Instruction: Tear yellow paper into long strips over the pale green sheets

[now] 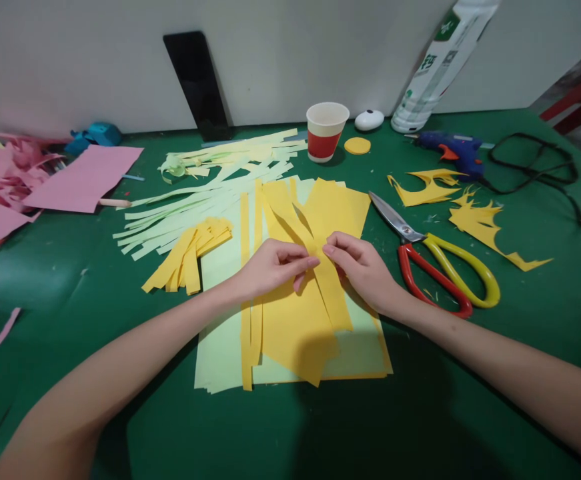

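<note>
Over a pile of paper, my left hand (273, 267) is closed in a pinch at the edge of a yellow paper strip (333, 290). My right hand (363, 267) pinches the same strip from its other side, fingertips close to those of the left. Beneath both hands lie larger yellow paper sheets (290, 327) and narrow yellow strips (246, 320), resting on pale green paper sheets (220, 347). Exactly how many layers my fingers hold is hidden. Red-and-yellow-handled scissors (405, 230) lie partly open just right of my right hand.
Folded yellow strips (190, 257) and fringed green paper (165, 217) lie left. Behind stand a paper cup (327, 130), a phone (197, 83) and a white bottle (440, 67). A corded glue gun (450, 150) and yellow scraps (485, 223) lie right; pink paper (87, 177) far left.
</note>
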The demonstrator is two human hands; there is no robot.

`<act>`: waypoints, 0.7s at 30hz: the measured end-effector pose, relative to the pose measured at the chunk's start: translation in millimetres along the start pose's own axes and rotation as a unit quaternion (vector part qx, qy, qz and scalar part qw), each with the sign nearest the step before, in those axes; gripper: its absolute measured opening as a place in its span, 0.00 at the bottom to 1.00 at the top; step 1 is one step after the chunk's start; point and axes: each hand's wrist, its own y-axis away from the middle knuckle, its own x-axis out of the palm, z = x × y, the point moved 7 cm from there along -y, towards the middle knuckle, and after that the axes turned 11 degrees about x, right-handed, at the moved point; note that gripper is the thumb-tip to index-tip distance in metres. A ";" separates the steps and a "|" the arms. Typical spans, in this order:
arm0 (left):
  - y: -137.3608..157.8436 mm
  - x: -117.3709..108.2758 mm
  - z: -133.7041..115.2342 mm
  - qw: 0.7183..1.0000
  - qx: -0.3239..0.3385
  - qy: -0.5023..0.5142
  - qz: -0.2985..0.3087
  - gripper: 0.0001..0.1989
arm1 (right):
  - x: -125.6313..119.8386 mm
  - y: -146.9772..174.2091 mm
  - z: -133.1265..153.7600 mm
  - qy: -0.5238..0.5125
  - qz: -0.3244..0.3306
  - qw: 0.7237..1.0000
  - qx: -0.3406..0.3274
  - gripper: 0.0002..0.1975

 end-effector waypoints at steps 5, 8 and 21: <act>0.3 -2.0 1.4 1.000 0.004 -0.005 -0.014 0.21 | -1.1 1.2 -0.6 0.001 -0.016 1.000 0.002 0.11; 0.4 -4.0 1.8 0.999 0.004 0.006 -0.033 0.20 | -1.6 1.1 -1.3 -0.003 -0.014 1.000 0.002 0.11; 0.9 -0.5 1.1 1.000 0.000 0.000 -0.003 0.21 | 0.0 0.1 -0.6 -0.021 -0.007 1.000 0.009 0.10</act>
